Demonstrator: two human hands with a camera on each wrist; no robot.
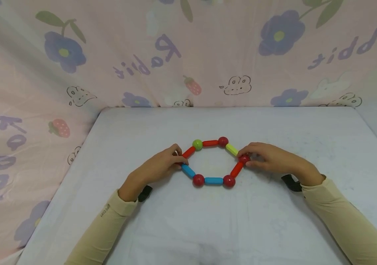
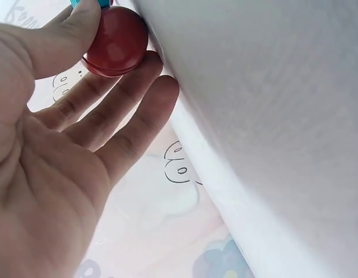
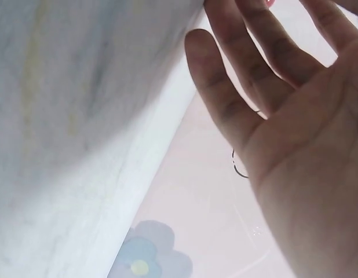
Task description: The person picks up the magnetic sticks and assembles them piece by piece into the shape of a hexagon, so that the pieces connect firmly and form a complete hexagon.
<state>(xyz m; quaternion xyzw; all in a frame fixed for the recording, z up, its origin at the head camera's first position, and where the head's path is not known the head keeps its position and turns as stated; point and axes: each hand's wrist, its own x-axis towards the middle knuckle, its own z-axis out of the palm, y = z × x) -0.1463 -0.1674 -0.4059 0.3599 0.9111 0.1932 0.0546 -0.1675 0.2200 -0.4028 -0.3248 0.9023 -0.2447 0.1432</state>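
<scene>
On the table lies a closed ring of coloured sticks joined by balls, like a magnetic building set. My left hand (image 1: 162, 163) pinches a red ball (image 2: 118, 43) at the ring's left corner, mostly covered by the fingers in the head view. From it run a blue stick (image 1: 188, 171) and a red stick (image 1: 189, 152). At the right corner my right hand (image 1: 269, 156) holds another red ball (image 1: 244, 159) between thumb and fingers, where a yellow-green stick (image 1: 232, 149) and a red stick (image 1: 237, 169) meet. The right wrist view hides nearly all of this ball.
A green ball (image 1: 197, 144) and a red ball (image 1: 223, 141) form the ring's far side, with a red stick (image 1: 210, 143) between them. Nearer are two red balls joined by a blue stick (image 1: 214, 180). The white table (image 1: 188, 228) ends at a printed curtain (image 1: 208, 55).
</scene>
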